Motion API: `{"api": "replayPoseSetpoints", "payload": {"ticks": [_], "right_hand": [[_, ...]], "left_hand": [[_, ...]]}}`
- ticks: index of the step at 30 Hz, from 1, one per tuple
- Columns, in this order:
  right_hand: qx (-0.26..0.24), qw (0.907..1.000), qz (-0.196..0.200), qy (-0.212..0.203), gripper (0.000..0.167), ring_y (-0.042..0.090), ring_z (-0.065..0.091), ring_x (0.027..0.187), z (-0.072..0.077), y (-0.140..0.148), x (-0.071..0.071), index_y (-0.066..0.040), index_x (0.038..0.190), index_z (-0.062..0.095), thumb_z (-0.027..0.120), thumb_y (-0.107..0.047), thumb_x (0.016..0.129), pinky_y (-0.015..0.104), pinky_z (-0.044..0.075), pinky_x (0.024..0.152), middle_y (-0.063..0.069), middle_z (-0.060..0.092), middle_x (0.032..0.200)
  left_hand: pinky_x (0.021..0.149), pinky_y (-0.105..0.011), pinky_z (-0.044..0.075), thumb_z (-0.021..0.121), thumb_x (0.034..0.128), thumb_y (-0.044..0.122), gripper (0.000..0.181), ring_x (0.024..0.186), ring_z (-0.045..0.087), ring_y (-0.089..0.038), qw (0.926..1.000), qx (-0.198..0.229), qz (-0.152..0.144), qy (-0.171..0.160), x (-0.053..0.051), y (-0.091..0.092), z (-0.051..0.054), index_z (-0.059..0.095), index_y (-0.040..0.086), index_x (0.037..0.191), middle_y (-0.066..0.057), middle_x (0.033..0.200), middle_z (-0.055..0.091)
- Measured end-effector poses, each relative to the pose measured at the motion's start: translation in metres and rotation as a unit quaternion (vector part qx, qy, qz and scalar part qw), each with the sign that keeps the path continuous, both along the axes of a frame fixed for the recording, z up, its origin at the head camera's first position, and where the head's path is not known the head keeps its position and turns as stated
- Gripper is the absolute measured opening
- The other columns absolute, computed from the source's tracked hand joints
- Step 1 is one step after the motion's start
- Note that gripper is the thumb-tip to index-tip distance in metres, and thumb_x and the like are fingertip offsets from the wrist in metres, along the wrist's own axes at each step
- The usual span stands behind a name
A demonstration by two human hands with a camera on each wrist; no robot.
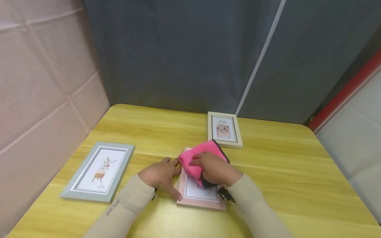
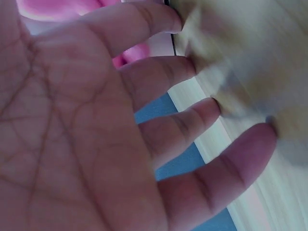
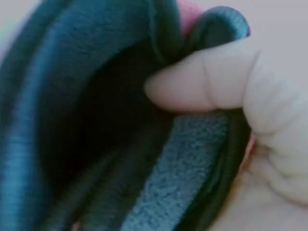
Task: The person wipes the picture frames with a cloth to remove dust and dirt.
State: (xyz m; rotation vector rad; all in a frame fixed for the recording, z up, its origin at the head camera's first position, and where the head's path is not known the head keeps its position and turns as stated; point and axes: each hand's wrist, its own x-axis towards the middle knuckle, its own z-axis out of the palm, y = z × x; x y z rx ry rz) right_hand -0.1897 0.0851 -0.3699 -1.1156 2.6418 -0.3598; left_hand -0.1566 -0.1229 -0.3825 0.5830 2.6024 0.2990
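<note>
A pink picture frame [image 1: 199, 202] lies flat on the table, its upper part covered by a folded pink cloth [image 1: 190, 170] with dark edging. My right hand [image 1: 215, 168] grips this cloth and presses it on the frame. Its thumb [image 3: 207, 79] is tucked into the cloth's dark grey folds in the right wrist view. At the frame's left side is my left hand [image 1: 162, 175], fingers spread and thumb against the lower left corner. The left wrist view shows its palm [image 2: 82, 115] bare, with nothing held, and the fingers extended.
On the wood-grain table [image 1: 285, 185], a larger light blue-grey picture frame [image 1: 67, 194] lies to the left. A cream picture frame [image 1: 210, 132] lies near the back edge, just beyond the cloth. A dark grey panel [image 1: 178, 56] stands behind the table.
</note>
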Motion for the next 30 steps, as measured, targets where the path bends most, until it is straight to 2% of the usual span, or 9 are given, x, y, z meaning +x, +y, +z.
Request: {"api": "replayPoseSetpoints", "payload": {"ticks": [4, 7, 10, 12, 14, 18, 22, 26, 30], "right_hand": [[-0.026, 0.9965, 0.07, -0.038, 0.028, 0.012, 0.062, 0.105, 0.01, 0.01, 0.022, -0.013, 0.103, 0.077, 0.062, 0.003, 0.086, 0.031, 0.046, 0.099, -0.007, 0.07, 0.105], [-0.014, 0.9918, 0.122, -0.034, 0.028, 0.007, 0.061, 0.1, 0.012, 0.01, 0.039, -0.017, 0.098, 0.075, 0.061, 0.003, 0.084, 0.025, 0.046, 0.096, -0.012, 0.068, 0.099], [-0.001, 0.9913, 0.131, -0.01, 0.027, 0.006, 0.058, 0.095, 0.01, 0.005, 0.051, -0.02, 0.096, 0.075, 0.064, 0.0, 0.083, 0.023, 0.046, 0.091, -0.012, 0.064, 0.099], [0.008, 0.9936, 0.112, 0.004, 0.026, 0.007, 0.057, 0.096, 0.008, 0.001, 0.053, -0.022, 0.099, 0.076, 0.067, -0.003, 0.084, 0.024, 0.048, 0.09, -0.01, 0.063, 0.103], [0.011, 0.9952, 0.097, 0.007, 0.026, 0.006, 0.054, 0.091, 0.005, -0.002, 0.049, -0.023, 0.093, 0.075, 0.068, -0.002, 0.082, 0.024, 0.049, 0.085, -0.01, 0.059, 0.1], [0.011, 0.9974, 0.071, 0.006, 0.033, 0.01, 0.055, 0.099, -0.001, -0.003, 0.032, -0.022, 0.094, 0.074, 0.063, 0.004, 0.078, 0.029, 0.049, 0.091, -0.006, 0.061, 0.107], [0.032, 0.999, 0.029, 0.01, 0.038, 0.019, 0.054, 0.117, -0.002, -0.003, 0.014, -0.018, 0.112, 0.075, 0.062, 0.003, 0.084, 0.038, 0.045, 0.102, 0.0, 0.062, 0.123], [0.075, 0.9969, -0.011, 0.02, 0.048, 0.027, 0.041, 0.137, -0.006, -0.003, 0.002, -0.021, 0.134, 0.065, 0.062, -0.002, 0.09, 0.044, 0.038, 0.11, 0.003, 0.055, 0.142], [0.085, 0.9956, -0.035, 0.018, 0.055, 0.033, 0.03, 0.144, -0.01, -0.002, -0.004, -0.024, 0.142, 0.058, 0.06, -0.002, 0.091, 0.048, 0.032, 0.112, 0.005, 0.046, 0.151]], "left_hand": [[0.109, -0.057, 0.033, 0.087, 0.0621, 0.06, 0.096, 0.145, 0.022, -0.04, 0.9997, 0.015, 0.018, -0.005, 0.001, 0.001, 0.001, 0.058, 0.011, 0.14, -0.01, 0.161, 0.027], [0.109, -0.056, 0.034, 0.089, 0.0604, 0.057, 0.101, 0.145, 0.023, -0.04, 0.9996, 0.02, 0.019, -0.002, 0.002, 0.001, 0.0, 0.054, 0.01, 0.143, -0.01, 0.16, 0.028], [0.108, -0.054, 0.035, 0.09, 0.0604, 0.053, 0.104, 0.145, 0.023, -0.04, 0.9996, 0.022, 0.017, 0.001, 0.002, 0.0, -0.001, 0.051, 0.009, 0.145, -0.01, 0.16, 0.028], [0.108, -0.054, 0.036, 0.09, 0.0615, 0.054, 0.103, 0.145, 0.023, -0.04, 0.9997, 0.021, 0.016, 0.0, 0.002, 0.0, -0.001, 0.05, 0.009, 0.146, -0.011, 0.16, 0.028], [0.108, -0.056, 0.035, 0.089, 0.0622, 0.055, 0.103, 0.145, 0.023, -0.041, 0.9996, 0.022, 0.015, 0.0, 0.003, -0.001, -0.001, 0.05, 0.01, 0.146, -0.011, 0.16, 0.028], [0.108, -0.057, 0.035, 0.088, 0.0628, 0.058, 0.092, 0.144, 0.025, -0.042, 0.9996, 0.026, 0.014, 0.002, 0.003, -0.001, -0.001, 0.06, 0.014, 0.139, -0.012, 0.16, 0.029], [0.108, -0.055, 0.036, 0.086, 0.0644, 0.059, 0.088, 0.144, 0.026, -0.041, 0.9999, 0.013, 0.006, 0.006, 0.002, 0.0, 0.0, 0.063, 0.013, 0.135, -0.011, 0.16, 0.029], [0.109, -0.055, 0.035, 0.084, 0.0669, 0.062, 0.099, 0.144, 0.025, -0.042, 1.0, -0.004, -0.006, 0.005, 0.001, 0.0, 0.001, 0.051, 0.01, 0.145, -0.011, 0.161, 0.027], [0.108, -0.056, 0.035, 0.083, 0.0678, 0.062, 0.098, 0.144, 0.025, -0.041, 1.0, -0.005, -0.001, 0.002, 0.0, 0.001, 0.001, 0.05, 0.012, 0.146, -0.009, 0.161, 0.027]]}}
